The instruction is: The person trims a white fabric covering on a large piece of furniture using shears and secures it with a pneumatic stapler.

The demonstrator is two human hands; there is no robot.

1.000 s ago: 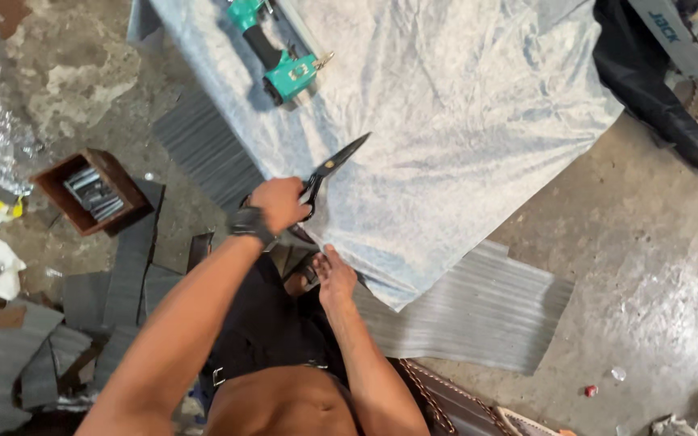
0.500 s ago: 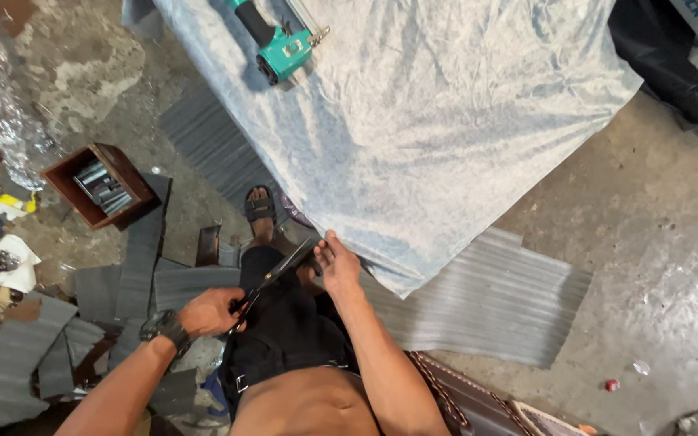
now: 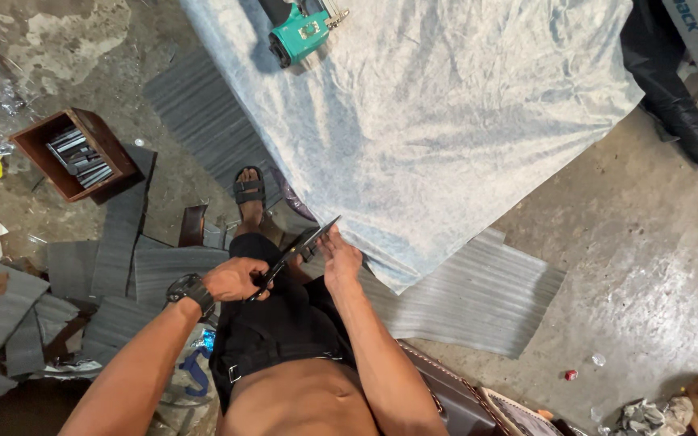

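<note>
The left hand (image 3: 236, 279) is closed around the handles of black scissors (image 3: 296, 252), whose blades point up and right toward the lower edge of the pale blue-grey fabric (image 3: 446, 121). The right hand (image 3: 339, 260) pinches that fabric edge just beside the blade tips. The cloth drapes over a table, a teal power tool (image 3: 300, 31) near its far end. Grey ribbed offcuts (image 3: 478, 295) litter the concrete floor (image 3: 648, 242), which lies open to the right. 1 sandalled foot (image 3: 250, 194) stands below the fabric.
</note>
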